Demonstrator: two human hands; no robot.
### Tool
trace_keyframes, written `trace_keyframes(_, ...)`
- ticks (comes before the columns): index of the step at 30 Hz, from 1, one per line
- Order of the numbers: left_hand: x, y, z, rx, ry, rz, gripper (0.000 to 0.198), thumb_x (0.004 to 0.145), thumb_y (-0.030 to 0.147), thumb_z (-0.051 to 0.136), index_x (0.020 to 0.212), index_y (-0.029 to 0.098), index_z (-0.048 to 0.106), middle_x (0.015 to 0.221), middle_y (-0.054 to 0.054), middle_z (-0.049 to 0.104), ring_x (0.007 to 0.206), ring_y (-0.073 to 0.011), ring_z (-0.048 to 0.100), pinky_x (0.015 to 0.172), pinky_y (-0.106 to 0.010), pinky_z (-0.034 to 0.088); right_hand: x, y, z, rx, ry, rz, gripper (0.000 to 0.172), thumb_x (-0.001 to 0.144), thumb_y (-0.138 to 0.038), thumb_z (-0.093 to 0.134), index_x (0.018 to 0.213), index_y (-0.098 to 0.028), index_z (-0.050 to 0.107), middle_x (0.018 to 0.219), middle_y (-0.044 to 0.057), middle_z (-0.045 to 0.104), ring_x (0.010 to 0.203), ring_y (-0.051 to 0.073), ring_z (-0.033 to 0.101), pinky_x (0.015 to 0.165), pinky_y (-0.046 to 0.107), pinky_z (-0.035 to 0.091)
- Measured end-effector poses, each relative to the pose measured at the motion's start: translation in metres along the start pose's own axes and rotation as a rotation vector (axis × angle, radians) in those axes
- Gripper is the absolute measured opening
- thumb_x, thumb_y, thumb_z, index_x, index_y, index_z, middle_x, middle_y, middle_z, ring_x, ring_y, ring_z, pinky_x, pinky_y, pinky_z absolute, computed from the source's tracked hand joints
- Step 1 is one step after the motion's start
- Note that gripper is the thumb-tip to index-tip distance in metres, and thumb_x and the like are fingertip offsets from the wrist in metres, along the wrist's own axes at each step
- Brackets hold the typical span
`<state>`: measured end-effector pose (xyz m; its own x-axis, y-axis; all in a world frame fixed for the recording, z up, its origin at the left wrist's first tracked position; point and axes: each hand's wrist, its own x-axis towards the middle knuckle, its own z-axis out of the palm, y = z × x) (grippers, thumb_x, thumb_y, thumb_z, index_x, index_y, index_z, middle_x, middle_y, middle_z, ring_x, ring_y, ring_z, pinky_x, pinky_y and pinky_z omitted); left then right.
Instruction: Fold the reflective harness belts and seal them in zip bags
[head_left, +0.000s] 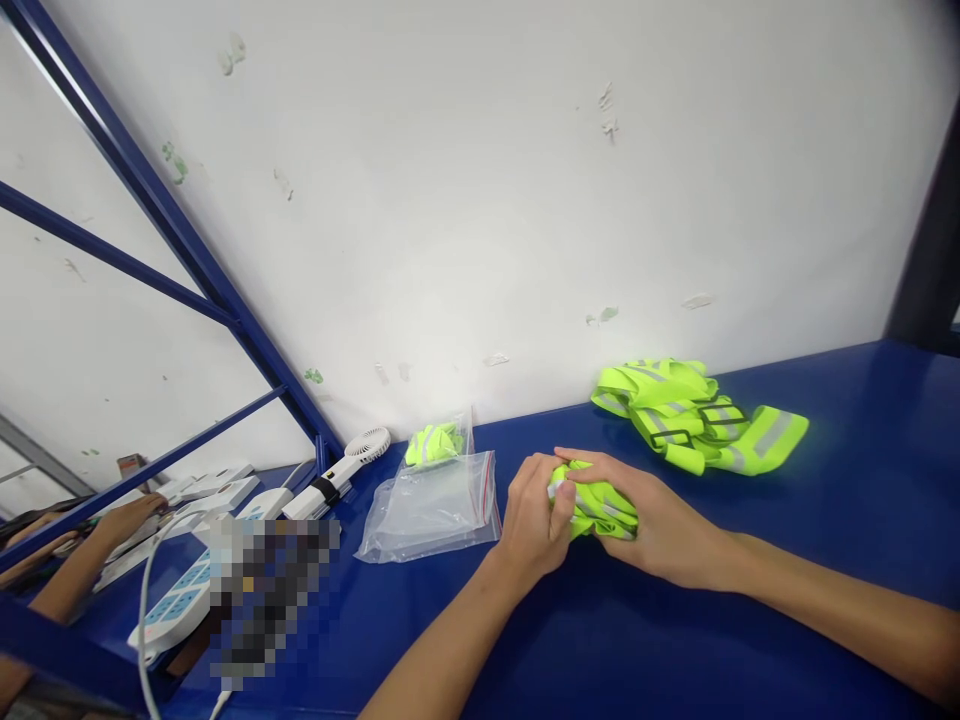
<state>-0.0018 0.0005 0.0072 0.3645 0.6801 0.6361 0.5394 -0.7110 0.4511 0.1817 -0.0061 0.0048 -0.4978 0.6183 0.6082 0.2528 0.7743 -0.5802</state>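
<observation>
My left hand (534, 510) and my right hand (649, 510) are both closed around a bundled neon-yellow reflective strap (600, 508) with silver-grey bands. The bundle is held just over the blue table, and its underside is partly hidden by my fingers. Left of my hands lie clear zip bags (431, 505) with a red seal line, stacked flat. Behind them, a clear bag holds another folded neon bundle (435, 443). A loose pile of neon reflective straps (682, 415) with black buckles rests at the back right, beyond my right hand.
A small white fan (367, 444) lies by the wall, near a white power strip (180, 605) with a cable. A blurred-out patch covers something dark beside it. Blue frame bars (180, 210) rise at left; past them is another person's hand (135, 517).
</observation>
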Motion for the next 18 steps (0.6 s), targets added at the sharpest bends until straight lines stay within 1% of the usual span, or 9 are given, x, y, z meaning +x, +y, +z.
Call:
trace_keyframes(3, 0.0, -0.002, -0.004, -0.013, -0.016, -0.005, 0.039, 0.098, 0.04, 0.03, 0.119, 0.016, 0.052, 0.102, -0.01, 0.06, 0.095, -0.0223, 0.055, 0.088, -0.039, 0.043, -0.001, 0.0, 0.003, -0.029, 0.047, -0.056, 0.067, 0.063, 0.002, 0.052, 0.122, -0.028, 0.05, 0.143, 0.006, 0.049, 0.129, 0.026, 0.049, 0.103, 0.04, 0.043)
trace_keyframes(6, 0.0, -0.004, -0.008, -0.051, -0.074, 0.018, 0.041, 0.098, 0.039, 0.03, 0.127, 0.016, 0.049, 0.108, -0.01, 0.06, 0.101, -0.0222, 0.055, 0.094, -0.04, 0.042, -0.002, 0.002, 0.004, -0.066, 0.057, -0.062, 0.064, 0.064, 0.001, 0.053, 0.12, -0.029, 0.052, 0.135, 0.005, 0.055, 0.123, 0.024, 0.054, 0.099, 0.035, 0.046)
trace_keyframes(9, 0.002, -0.004, -0.014, -0.049, -0.124, 0.045, 0.042, 0.098, 0.04, 0.033, 0.132, 0.018, 0.046, 0.117, -0.011, 0.058, 0.11, -0.0228, 0.052, 0.1, -0.042, 0.04, -0.002, 0.005, 0.004, -0.093, 0.091, -0.027, 0.056, 0.067, -0.002, 0.056, 0.117, -0.028, 0.053, 0.13, 0.005, 0.058, 0.118, 0.023, 0.058, 0.096, 0.033, 0.048)
trace_keyframes(11, 0.005, -0.003, -0.021, -0.01, -0.124, 0.069, 0.047, 0.096, 0.041, 0.041, 0.138, 0.02, 0.04, 0.129, -0.012, 0.051, 0.119, -0.0242, 0.047, 0.104, -0.043, 0.038, -0.001, 0.008, 0.003, -0.097, 0.145, 0.005, 0.05, 0.069, -0.005, 0.058, 0.114, -0.027, 0.053, 0.126, 0.005, 0.06, 0.115, 0.023, 0.06, 0.095, 0.034, 0.048)
trace_keyframes(13, 0.009, -0.004, -0.031, 0.039, -0.101, 0.11, 0.054, 0.094, 0.042, 0.047, 0.143, 0.022, 0.035, 0.14, -0.013, 0.043, 0.129, -0.0255, 0.04, 0.109, -0.044, 0.034, 0.0, 0.011, 0.002, -0.092, 0.186, 0.041, 0.044, 0.071, -0.009, 0.06, 0.11, -0.026, 0.054, 0.123, 0.005, 0.061, 0.113, 0.023, 0.06, 0.096, 0.035, 0.048)
trace_keyframes(15, 0.013, -0.007, -0.043, 0.08, -0.055, 0.17, 0.054, 0.093, 0.039, 0.05, 0.143, 0.024, 0.035, 0.143, -0.012, 0.04, 0.133, -0.0255, 0.037, 0.111, -0.046, 0.032, 0.002, 0.012, 0.0, -0.072, 0.211, 0.087, 0.039, 0.072, -0.012, 0.062, 0.107, -0.026, 0.054, 0.122, 0.005, 0.061, 0.114, 0.024, 0.06, 0.098, 0.037, 0.047)
trace_keyframes(17, 0.016, -0.015, -0.055, 0.111, 0.014, 0.238, 0.046, 0.094, 0.034, 0.05, 0.138, 0.025, 0.042, 0.14, -0.011, 0.046, 0.132, -0.0246, 0.039, 0.111, -0.046, 0.033, 0.003, 0.013, -0.002, -0.024, 0.239, 0.175, 0.033, 0.074, -0.018, 0.065, 0.104, -0.026, 0.055, 0.122, 0.005, 0.061, 0.113, 0.026, 0.06, 0.094, 0.038, 0.051)
trace_keyframes(18, 0.017, -0.02, -0.061, 0.122, 0.055, 0.26, 0.04, 0.094, 0.03, 0.049, 0.134, 0.026, 0.047, 0.135, -0.01, 0.051, 0.13, -0.0235, 0.043, 0.109, -0.046, 0.035, 0.004, 0.012, -0.003, 0.017, 0.252, 0.241, 0.032, 0.074, -0.022, 0.066, 0.104, -0.026, 0.055, 0.122, 0.005, 0.061, 0.107, 0.027, 0.063, 0.088, 0.038, 0.055)
